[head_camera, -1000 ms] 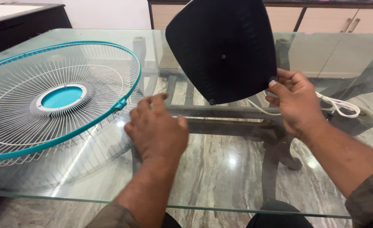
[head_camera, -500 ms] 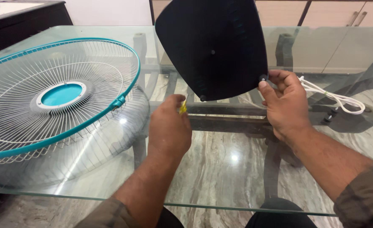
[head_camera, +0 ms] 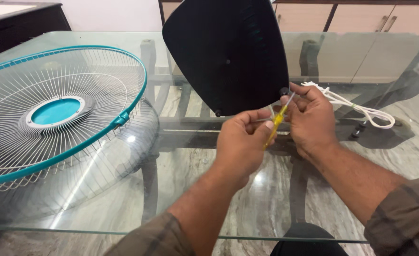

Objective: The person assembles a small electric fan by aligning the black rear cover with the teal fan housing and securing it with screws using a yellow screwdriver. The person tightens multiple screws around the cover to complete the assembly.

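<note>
Your left hand [head_camera: 240, 142] is closed around a screwdriver [head_camera: 275, 119] with a yellow handle, thumb and fingers pinching it, shaft angled up and to the right. The tip sits at or just short of the small round foot [head_camera: 283, 91] on the lower right corner of the base [head_camera: 228, 54], the dark rounded plate tilted up on edge above your hands. Can't tell if the tip is seated; it is too small to read.

Your right hand [head_camera: 311, 118] is closed on that same corner of the base, fingers wrapped behind it, thumb just beside the foot and touching or nearly touching the shaft. The base hangs above both grips, clear of the glass table [head_camera: 247, 199].

Step in hand, by the look of it: lining the driver up on the corner fastener. The next move calls for the tip square in the slot, the base held dead steady by your right hand, and the thumb kept off the shaft line, since a slip would run into it.

Left of your left grip, well apart, the teal fan guard [head_camera: 58, 114] lies on the glass. A white cord [head_camera: 361, 110] lies right of your right grip.
</note>
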